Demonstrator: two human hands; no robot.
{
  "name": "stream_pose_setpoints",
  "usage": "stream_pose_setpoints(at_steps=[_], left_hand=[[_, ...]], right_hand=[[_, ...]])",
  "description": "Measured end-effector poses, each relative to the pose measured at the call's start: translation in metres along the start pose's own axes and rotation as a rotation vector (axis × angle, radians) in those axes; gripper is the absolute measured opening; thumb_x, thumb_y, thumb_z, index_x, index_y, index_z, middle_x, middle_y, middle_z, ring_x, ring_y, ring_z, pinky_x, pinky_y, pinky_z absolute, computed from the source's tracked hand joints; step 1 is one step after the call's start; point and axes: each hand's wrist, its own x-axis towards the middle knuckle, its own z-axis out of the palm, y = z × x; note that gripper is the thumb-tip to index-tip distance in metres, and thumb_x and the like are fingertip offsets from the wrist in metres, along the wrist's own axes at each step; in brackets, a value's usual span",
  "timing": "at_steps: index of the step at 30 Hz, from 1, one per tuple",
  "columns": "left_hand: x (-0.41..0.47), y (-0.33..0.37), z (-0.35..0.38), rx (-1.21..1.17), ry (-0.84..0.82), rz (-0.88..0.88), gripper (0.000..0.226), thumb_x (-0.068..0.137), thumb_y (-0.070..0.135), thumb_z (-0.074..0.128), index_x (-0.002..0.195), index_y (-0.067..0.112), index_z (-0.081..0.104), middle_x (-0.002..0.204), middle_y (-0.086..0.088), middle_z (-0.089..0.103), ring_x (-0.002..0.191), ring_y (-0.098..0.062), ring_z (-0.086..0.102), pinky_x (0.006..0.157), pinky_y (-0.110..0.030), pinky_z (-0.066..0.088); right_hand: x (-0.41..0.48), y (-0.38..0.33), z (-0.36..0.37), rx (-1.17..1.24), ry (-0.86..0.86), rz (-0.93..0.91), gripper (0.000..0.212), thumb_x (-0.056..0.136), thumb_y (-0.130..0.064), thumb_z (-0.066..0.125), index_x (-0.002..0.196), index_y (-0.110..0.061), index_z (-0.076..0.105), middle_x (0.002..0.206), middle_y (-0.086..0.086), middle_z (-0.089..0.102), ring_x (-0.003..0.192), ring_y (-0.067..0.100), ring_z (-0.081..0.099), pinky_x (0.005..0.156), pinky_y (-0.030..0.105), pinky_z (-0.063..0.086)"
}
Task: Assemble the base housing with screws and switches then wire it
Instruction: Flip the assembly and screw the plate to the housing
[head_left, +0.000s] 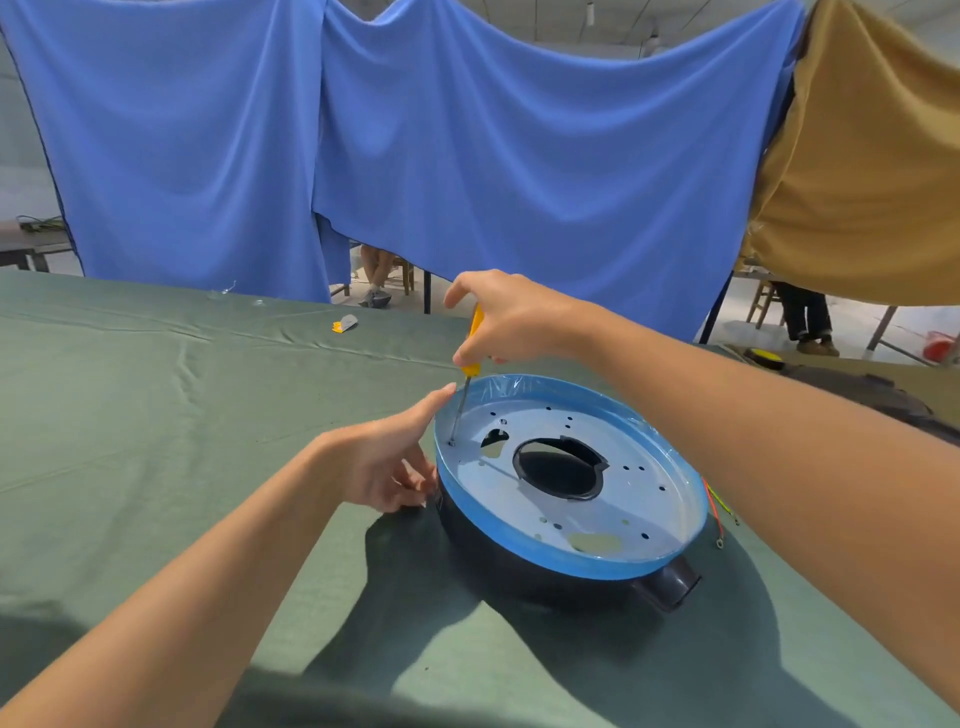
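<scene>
Base housing (545, 555) touches left fingers (427, 408); right fingers (460, 291) grip screwdriver (474, 340).

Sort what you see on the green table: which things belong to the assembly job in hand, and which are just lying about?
In use: round dark plastic base housing with blue-filmed metal plate; yellow-handled screwdriver, gripped by the right hand; left hand resting against the housing; red and yellow wires beside it.
Lying about: small yellow-and-grey scrap; dark bulky object at the far right.
</scene>
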Motion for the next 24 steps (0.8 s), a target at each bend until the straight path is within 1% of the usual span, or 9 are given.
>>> stream_pose_setpoints(at_steps=[3,5,7,9,11,16,19,21,24], left_hand=[[0.007,0.009,-0.003,0.205,0.035,0.033,0.09,0.073,0.092,0.027,0.089,0.008,0.055,0.089,-0.01,0.038,0.064,-0.018,0.025,0.059,-0.032,0.021],[0.013,0.01,-0.005,0.268,0.018,0.052,0.077,0.082,0.082,0.024,0.087,0.011,0.054,0.076,-0.005,0.043,0.065,-0.017,0.022,0.061,-0.032,0.02],[0.017,0.01,-0.008,0.309,-0.011,0.077,0.069,0.091,0.073,0.025,0.092,0.013,0.059,0.065,0.002,0.05,0.064,-0.016,0.025,0.061,-0.031,0.022],[0.017,0.012,-0.011,0.347,-0.025,0.099,0.07,0.094,0.069,0.028,0.109,0.012,0.065,0.069,0.003,0.055,0.062,-0.015,0.031,0.061,-0.03,0.026],[0.017,0.013,-0.012,0.378,0.01,0.116,0.073,0.093,0.071,0.031,0.116,0.011,0.066,0.077,0.001,0.06,0.063,-0.014,0.037,0.059,-0.027,0.029],[0.018,0.012,-0.008,0.504,0.128,0.159,0.066,0.087,0.078,0.034,0.097,0.025,0.072,0.102,-0.004,0.069,0.073,-0.015,0.053,0.067,-0.03,0.039],[0.018,0.009,-0.01,0.498,0.19,0.228,0.066,0.086,0.078,0.037,0.087,0.023,0.075,0.101,-0.005,0.072,0.074,-0.015,0.058,0.067,-0.029,0.042],[0.016,0.006,-0.013,0.394,0.239,0.352,0.056,0.092,0.066,0.044,0.092,0.02,0.075,0.1,-0.004,0.072,0.078,-0.016,0.06,0.068,-0.028,0.045],[0.012,0.0,-0.019,0.28,0.26,0.558,0.019,0.097,0.033,0.059,0.101,0.023,0.074,0.093,0.009,0.073,0.082,-0.007,0.063,0.068,-0.021,0.045]], right_hand=[[0.004,0.0,0.003,-0.032,-0.039,-0.01,0.06,0.079,-0.023,0.075,0.132,-0.022,0.046,0.086,-0.009,0.051,0.065,0.005,0.061,0.05,0.019,0.042],[0.006,0.002,0.009,-0.039,-0.07,-0.015,0.06,0.08,-0.022,0.074,0.133,-0.022,0.045,0.087,-0.008,0.052,0.065,0.005,0.062,0.049,0.019,0.043],[0.007,0.004,0.014,-0.024,-0.099,-0.022,0.06,0.082,-0.021,0.073,0.134,-0.023,0.044,0.088,-0.01,0.05,0.064,0.004,0.061,0.047,0.017,0.042],[0.007,0.006,0.015,0.003,-0.101,-0.026,0.059,0.082,-0.021,0.073,0.134,-0.023,0.044,0.088,-0.012,0.049,0.063,0.003,0.061,0.044,0.014,0.041],[0.009,0.006,0.016,0.01,-0.102,-0.038,0.059,0.082,-0.021,0.073,0.134,-0.023,0.045,0.088,-0.013,0.047,0.062,0.003,0.06,0.043,0.013,0.04],[0.011,0.002,0.022,-0.05,-0.144,-0.1,0.059,0.082,-0.021,0.074,0.134,-0.021,0.044,0.081,-0.016,0.046,0.065,0.006,0.063,0.051,0.018,0.042],[0.013,0.0,0.022,-0.081,-0.147,-0.122,0.059,0.082,-0.021,0.074,0.133,-0.021,0.044,0.084,-0.015,0.046,0.069,0.01,0.065,0.052,0.019,0.043],[0.012,-0.002,0.021,-0.09,-0.162,-0.139,0.06,0.082,-0.021,0.075,0.133,-0.022,0.043,0.088,-0.012,0.049,0.067,0.01,0.065,0.048,0.018,0.044],[0.009,-0.005,0.017,-0.114,-0.217,-0.18,0.055,0.082,-0.017,0.074,0.128,-0.02,0.044,0.096,-0.004,0.063,0.067,0.008,0.063,0.051,0.02,0.052]])
